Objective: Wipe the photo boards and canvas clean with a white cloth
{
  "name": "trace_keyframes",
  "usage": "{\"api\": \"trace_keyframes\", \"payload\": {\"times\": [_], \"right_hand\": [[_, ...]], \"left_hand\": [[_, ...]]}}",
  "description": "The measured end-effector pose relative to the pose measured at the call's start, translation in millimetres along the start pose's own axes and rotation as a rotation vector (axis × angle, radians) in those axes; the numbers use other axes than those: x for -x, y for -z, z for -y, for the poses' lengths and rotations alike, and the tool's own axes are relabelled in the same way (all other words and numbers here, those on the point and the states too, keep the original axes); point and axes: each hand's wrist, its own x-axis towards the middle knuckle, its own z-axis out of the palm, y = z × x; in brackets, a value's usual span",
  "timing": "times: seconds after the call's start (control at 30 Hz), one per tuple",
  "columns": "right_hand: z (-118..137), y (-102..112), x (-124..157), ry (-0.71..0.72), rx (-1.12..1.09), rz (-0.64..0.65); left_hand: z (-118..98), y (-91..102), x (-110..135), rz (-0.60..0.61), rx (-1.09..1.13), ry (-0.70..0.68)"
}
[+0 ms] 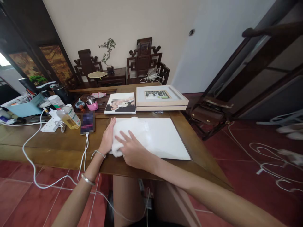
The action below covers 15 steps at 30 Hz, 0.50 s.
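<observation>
A glossy white panel [163, 138] lies flat on the wooden table in front of me. On its left part rests a bunched white cloth [121, 126]. My right hand [133, 149] presses down on the cloth, its fingers spread over the top. Along the panel's left edge, my left hand [108, 135] stands on its side with straight fingers, touching the edge beside the cloth. Its palm side faces the cloth and is partly hidden. Part of the panel is covered by the cloth and my right arm.
Behind the panel lie a photo print block [120, 103] and stacked light wooden frames [162, 98]. To the left are a phone [87, 123] on a cable, a bottle of yellow liquid [68, 117], a power strip [50, 125] and a pink cup [92, 104]. White cables hang off the table's front edge.
</observation>
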Motion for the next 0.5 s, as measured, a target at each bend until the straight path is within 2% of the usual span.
{"api": "trace_keyframes", "payload": {"times": [0.1, 0.2, 0.27, 0.37, 0.5], "right_hand": [[1.7, 15.3, 29.6, 0.091, -0.115, 0.072], [-3.7, 29.2, 53.6, -0.025, -0.199, 0.143], [-12.8, 33.2, 60.7, -0.140, -0.204, 0.124], [-34.7, 30.6, 52.0, -0.270, -0.156, 0.090], [-64.4, 22.8, 7.8, -0.339, -0.146, 0.065]], "left_hand": [[-0.7, -1.6, 0.6, 0.014, -0.053, -0.038], [2.6, -5.0, 1.0, 0.081, -0.135, -0.083], [7.2, -6.8, 1.0, 0.137, -0.201, -0.091], [13.7, -7.9, 1.3, 0.208, -0.273, -0.098], [14.9, -6.9, 2.1, 0.252, -0.314, -0.116]]}}
